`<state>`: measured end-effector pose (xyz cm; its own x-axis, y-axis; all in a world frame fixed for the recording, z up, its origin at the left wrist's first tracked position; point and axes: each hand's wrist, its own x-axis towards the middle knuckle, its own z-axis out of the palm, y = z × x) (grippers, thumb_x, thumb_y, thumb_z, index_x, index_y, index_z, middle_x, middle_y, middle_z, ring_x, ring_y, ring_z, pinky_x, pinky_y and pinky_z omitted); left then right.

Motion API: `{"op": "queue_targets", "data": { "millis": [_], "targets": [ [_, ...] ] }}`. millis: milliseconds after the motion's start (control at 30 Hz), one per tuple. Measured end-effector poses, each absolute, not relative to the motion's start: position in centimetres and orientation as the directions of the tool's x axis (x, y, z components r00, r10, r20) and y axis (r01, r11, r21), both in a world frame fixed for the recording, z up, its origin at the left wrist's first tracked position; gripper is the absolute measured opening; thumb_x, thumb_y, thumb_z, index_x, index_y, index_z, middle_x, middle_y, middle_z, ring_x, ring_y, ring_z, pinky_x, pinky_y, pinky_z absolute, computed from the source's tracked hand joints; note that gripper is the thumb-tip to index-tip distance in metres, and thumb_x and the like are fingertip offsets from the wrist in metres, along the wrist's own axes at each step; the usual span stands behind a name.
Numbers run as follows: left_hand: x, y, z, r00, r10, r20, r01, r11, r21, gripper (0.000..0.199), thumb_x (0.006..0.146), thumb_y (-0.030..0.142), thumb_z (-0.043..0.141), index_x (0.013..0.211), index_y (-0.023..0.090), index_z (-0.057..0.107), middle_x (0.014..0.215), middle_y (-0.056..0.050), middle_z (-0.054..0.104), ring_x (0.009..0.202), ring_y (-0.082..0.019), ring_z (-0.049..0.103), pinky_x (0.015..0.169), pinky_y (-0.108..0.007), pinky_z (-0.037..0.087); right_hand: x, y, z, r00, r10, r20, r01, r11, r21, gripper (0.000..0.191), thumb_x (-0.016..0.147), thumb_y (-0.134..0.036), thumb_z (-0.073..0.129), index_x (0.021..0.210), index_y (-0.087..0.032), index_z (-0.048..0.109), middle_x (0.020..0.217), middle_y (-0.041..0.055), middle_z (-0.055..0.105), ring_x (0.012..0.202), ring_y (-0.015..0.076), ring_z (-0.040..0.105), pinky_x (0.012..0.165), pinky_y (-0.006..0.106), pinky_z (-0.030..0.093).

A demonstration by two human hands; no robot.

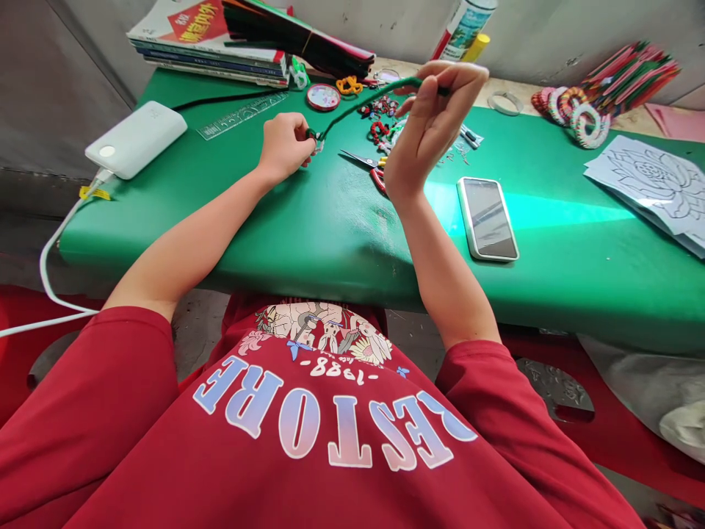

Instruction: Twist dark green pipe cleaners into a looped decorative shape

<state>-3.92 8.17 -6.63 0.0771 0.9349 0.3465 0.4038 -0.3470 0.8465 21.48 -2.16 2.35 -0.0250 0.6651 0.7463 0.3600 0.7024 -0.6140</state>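
A dark green fuzzy stem (363, 101) arches between my two hands above the green table mat (308, 220). My left hand (286, 145) is closed around its lower end, where a small loop and something clear show at the fingertips. Higher up and to the right, my right hand (432, 121) pinches the other end between thumb and fingers. Just left of my right wrist lie scissors (377, 170) with red and yellow handles, partly hidden by that hand. Small red and white fuzzy pieces (380, 132) sit behind them.
A white power bank (137, 139) with a cable lies at left, near a clear ruler (242, 116). Books (209, 44) and bundled dark stems (297, 37) are at the back. A phone (487, 219), striped rings (589, 125) and flower drawings (655, 180) are on the right.
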Motion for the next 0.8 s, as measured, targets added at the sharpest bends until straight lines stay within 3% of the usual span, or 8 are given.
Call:
{"op": "queue_targets", "data": {
  "millis": [100, 167, 267, 367, 433, 600, 800],
  "targets": [
    [-3.4, 7.3, -6.0, 0.071, 0.939, 0.336, 0.32, -0.341, 0.884, 0.036, 0.067, 0.059, 0.087, 0.068, 0.043, 0.055, 0.072, 0.005, 0.077, 0.065, -0.023, 0.063, 0.064, -0.054, 0.054, 21.1, -2.7, 3.8, -0.225, 0.807, 0.546, 0.52, 0.573, -0.633, 0.065, 0.102, -0.116, 0.06, 0.111, -0.053, 0.075, 0.12, 0.0156, 0.084, 0.149, 0.0575, 0.07, 0.075, 0.065, 0.063],
    [-3.2, 6.5, -5.4, 0.073, 0.947, 0.312, 0.299, -0.32, 0.899, 0.038, 0.066, 0.06, 0.087, 0.067, 0.043, 0.054, 0.073, 0.007, 0.078, 0.065, -0.024, 0.065, 0.064, -0.054, 0.054, 21.1, -2.9, 4.2, -0.161, 0.856, 0.492, 0.514, 0.498, -0.698, 0.068, 0.103, -0.117, 0.045, 0.112, -0.055, 0.072, 0.112, 0.0127, 0.085, 0.146, 0.055, 0.073, 0.072, 0.063, 0.059],
    [-3.1, 5.8, -4.8, 0.081, 0.949, 0.304, 0.294, -0.314, 0.903, 0.04, 0.068, 0.065, 0.09, 0.07, 0.044, 0.055, 0.074, 0.009, 0.079, 0.069, -0.024, 0.067, 0.067, -0.055, 0.056, 21.0, -2.4, 3.6, 0.064, 0.87, 0.489, 0.288, 0.453, -0.843, 0.062, 0.111, -0.104, 0.035, 0.111, -0.048, 0.06, 0.105, 0.0099, 0.083, 0.117, 0.0504, 0.08, 0.075, 0.059, 0.061],
    [-2.8, 5.6, -4.8, 0.068, 0.93, 0.36, 0.289, -0.364, 0.885, 0.045, 0.074, 0.076, 0.089, 0.076, 0.044, 0.058, 0.073, 0.01, 0.077, 0.072, -0.023, 0.064, 0.071, -0.054, 0.055, 20.7, -1.6, 2.3, 0.07, 0.904, 0.423, 0.131, 0.412, -0.902, 0.06, 0.107, -0.1, 0.061, 0.105, -0.041, 0.05, 0.094, 0.0063, 0.075, 0.09, 0.0443, 0.074, 0.077, 0.055, 0.062],
    [-2.5, 5.6, -4.8, 0.043, 0.917, 0.397, 0.282, -0.392, 0.876, 0.047, 0.076, 0.081, 0.087, 0.079, 0.043, 0.059, 0.074, 0.009, 0.077, 0.074, -0.022, 0.06, 0.073, -0.054, 0.054, 20.3, -1.3, 1.5, 0.023, 0.911, 0.411, 0.088, 0.407, -0.909, 0.067, 0.105, -0.1, 0.076, 0.101, -0.039, 0.049, 0.092, 0.0043, 0.073, 0.084, 0.0386, 0.068, 0.08, 0.053, 0.064],
    [-1.8, 4.7, -4.1, 0.084, 0.909, 0.409, 0.232, -0.417, 0.879, 0.051, 0.076, 0.087, 0.082, 0.084, 0.041, 0.063, 0.083, 0.009, 0.084, 0.076, -0.022, 0.063, 0.079, -0.057, 0.057, 19.8, -0.8, 0.1, -0.129, 0.915, 0.382, 0.256, 0.403, -0.879, 0.047, 0.1, -0.069, 0.101, 0.092, -0.036, 0.068, 0.105, 0.0053, 0.086, 0.106, 0.0323, 0.073, 0.108, 0.046, 0.068],
    [-1.4, 3.9, -3.3, 0.186, 0.906, 0.381, 0.188, -0.413, 0.891, 0.058, 0.077, 0.094, 0.087, 0.088, 0.039, 0.071, 0.081, 0.007, 0.083, 0.079, -0.022, 0.064, 0.081, -0.055, 0.059, 19.9, 0.3, -1.2, -0.181, 0.942, 0.281, 0.14, 0.308, -0.941, 0.036, 0.096, -0.066, 0.097, 0.104, -0.04, 0.074, 0.11, 0.0046, 0.087, 0.11, 0.0402, 0.08, 0.092, 0.051, 0.07]
  ]
}}
